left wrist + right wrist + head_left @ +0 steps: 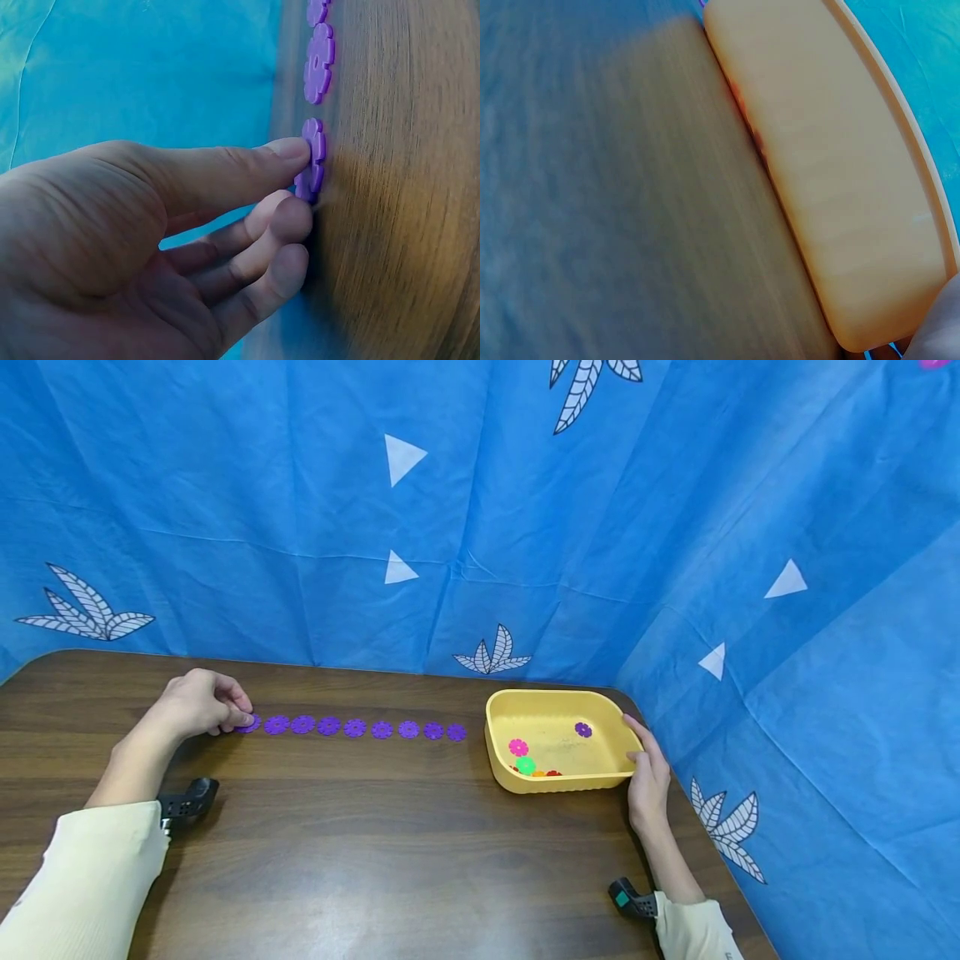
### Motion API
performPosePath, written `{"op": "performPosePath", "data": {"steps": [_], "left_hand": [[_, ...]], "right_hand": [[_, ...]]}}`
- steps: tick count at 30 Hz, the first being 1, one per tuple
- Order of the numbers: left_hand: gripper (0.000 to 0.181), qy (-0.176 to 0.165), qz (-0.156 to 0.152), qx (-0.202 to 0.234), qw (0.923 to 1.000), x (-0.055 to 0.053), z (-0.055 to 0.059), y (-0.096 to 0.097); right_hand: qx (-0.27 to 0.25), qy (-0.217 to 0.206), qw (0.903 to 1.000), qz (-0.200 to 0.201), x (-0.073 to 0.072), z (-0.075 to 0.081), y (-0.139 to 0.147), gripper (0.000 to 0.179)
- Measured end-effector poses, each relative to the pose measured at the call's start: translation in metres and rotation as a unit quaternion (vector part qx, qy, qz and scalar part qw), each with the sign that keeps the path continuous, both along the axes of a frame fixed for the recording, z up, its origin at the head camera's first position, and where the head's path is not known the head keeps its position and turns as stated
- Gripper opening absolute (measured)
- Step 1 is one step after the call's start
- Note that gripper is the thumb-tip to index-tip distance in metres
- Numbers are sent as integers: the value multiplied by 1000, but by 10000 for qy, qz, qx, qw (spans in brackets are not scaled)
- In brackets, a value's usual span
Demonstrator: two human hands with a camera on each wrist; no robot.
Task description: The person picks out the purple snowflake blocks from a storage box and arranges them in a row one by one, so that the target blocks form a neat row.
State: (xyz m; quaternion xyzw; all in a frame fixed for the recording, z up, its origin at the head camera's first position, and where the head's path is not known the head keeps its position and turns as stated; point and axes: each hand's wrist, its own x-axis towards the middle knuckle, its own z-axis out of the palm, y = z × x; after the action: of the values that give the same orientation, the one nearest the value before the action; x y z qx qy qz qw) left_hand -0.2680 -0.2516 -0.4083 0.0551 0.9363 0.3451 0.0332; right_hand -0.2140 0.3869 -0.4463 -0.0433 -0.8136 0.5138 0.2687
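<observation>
At the left end of a row of purple flower-shaped discs [328,726], my left hand [202,702] pinches the last purple disc [251,723] down at the tabletop. The left wrist view shows the thumb against that disc [313,146], its edge near the wood, with a small gap to its neighbour [319,64]. My right hand [648,777] grips the right end of a yellow plastic basket [562,783], thumb over the rim. Its long side wall [832,165] fills much of the right wrist view, where the hand is mostly out of frame.
Inside the basket lie a purple disc [583,730], a pink one [518,747], a green one [526,766] and partly hidden red and orange pieces. The brown wooden table [360,860] meets a blue patterned curtain [337,510] behind and on the right.
</observation>
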Motion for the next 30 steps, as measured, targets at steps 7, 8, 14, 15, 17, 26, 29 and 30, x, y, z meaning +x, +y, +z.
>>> {"op": "performPosePath", "data": {"steps": [7,8,14,15,17,26,29,30], "left_hand": [[20,-51,25,39,10000,0,-1,1],[19,-22,8,13,10000,0,-1,1],[23,743,434,-321,9958,0,-1,3],[25,911,573,-357,9935,0,-1,4],[28,1239,779,-379,9885,0,-1,8],[29,2086,853,-312,9738,-6,0,34],[28,2249,813,-287,9706,-7,-1,44],[27,2300,800,-254,9696,-7,-1,47]], "right_hand": [[-9,-31,10000,-1,1,1,0,58],[-8,-28,10000,4,2,1,0,58],[-4,37,9999,95,3,0,0,58],[-6,53,9999,124,3,0,0,58],[-46,37,9999,142,5,1,-1,58],[-207,-45,9995,245,21,30,-25,57],[-191,-41,9995,251,22,31,-25,56],[-189,-32,9995,252,22,30,-24,57]]}}
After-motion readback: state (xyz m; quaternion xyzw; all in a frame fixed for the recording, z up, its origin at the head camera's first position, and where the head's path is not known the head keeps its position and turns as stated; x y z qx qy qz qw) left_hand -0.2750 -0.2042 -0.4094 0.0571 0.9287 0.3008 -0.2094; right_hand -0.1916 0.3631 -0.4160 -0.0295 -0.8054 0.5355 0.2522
